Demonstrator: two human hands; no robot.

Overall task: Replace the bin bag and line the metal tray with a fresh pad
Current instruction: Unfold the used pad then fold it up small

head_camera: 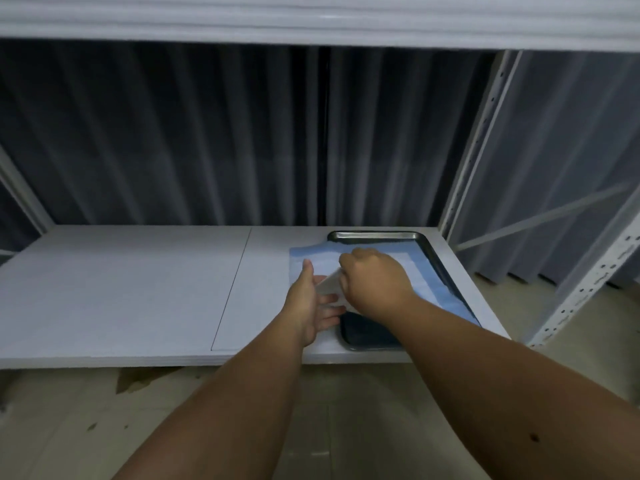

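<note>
A metal tray [375, 235] lies on the right part of a white shelf board. A blue and white pad [427, 271] is spread partly over the tray, and its left side hangs past the tray onto the board. My right hand [375, 280] is curled and pinches a folded white flap of the pad above the tray's middle. My left hand [313, 299] lies beside it with straight fingers against the underside of that flap. The tray's near end [367, 336] is bare and dark. No bin or bin bag is in view.
The white shelf board [121, 289] stretches to the left, with a thin seam [230, 289] across it. A perforated white upright [581, 289] stands at the right. Dark curtains [207, 133] hang behind. Another shelf [311, 19] runs overhead. Stained floor lies below.
</note>
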